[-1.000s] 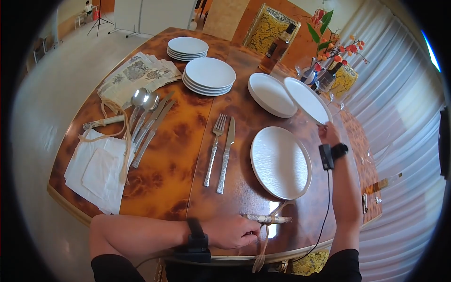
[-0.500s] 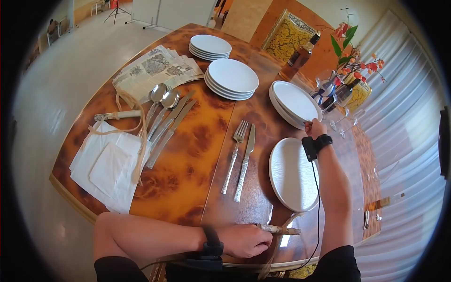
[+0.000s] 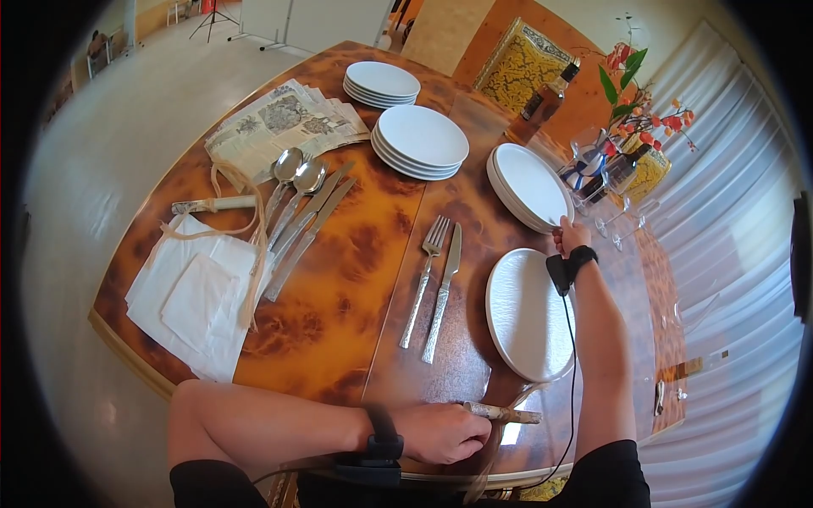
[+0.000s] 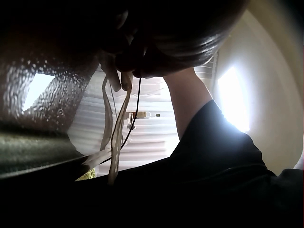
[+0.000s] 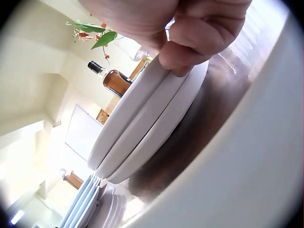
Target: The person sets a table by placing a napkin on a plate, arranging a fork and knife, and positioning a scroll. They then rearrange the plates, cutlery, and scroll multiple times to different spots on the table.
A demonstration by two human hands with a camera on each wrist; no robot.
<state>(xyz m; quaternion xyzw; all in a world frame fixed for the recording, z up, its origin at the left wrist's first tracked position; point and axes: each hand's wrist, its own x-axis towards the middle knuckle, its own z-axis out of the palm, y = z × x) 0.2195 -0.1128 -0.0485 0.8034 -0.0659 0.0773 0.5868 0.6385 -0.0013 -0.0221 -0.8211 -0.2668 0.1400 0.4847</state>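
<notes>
In the head view my right hand (image 3: 569, 235) pinches the near rim of the top white plate (image 3: 532, 183). Seen from the right wrist, it lies on two more plates (image 5: 142, 154), their rims close together, fingertips at the edge. A single oval-looking plate (image 3: 525, 313) with a textured face lies nearer me. My left hand (image 3: 445, 433) rests by the table's front edge with loosely curled fingers, beside a small roll (image 3: 517, 416) tied with twine. In the left wrist view twine strands (image 4: 118, 128) hang below the dark fingers.
A fork (image 3: 423, 279) and knife (image 3: 442, 296) lie left of the single plate. Further left are spoons (image 3: 310, 178), more knives, white napkins (image 3: 199, 296) and printed papers (image 3: 284, 123). Two stacks of smaller plates (image 3: 421, 135) stand behind. A bottle (image 3: 539, 106) and glasses (image 3: 622, 173) stand beyond.
My right hand has brought the tilted plate left and down onto the other plates, and it now lies level with them. The left hand stays beside the roll; the head view has shifted.
</notes>
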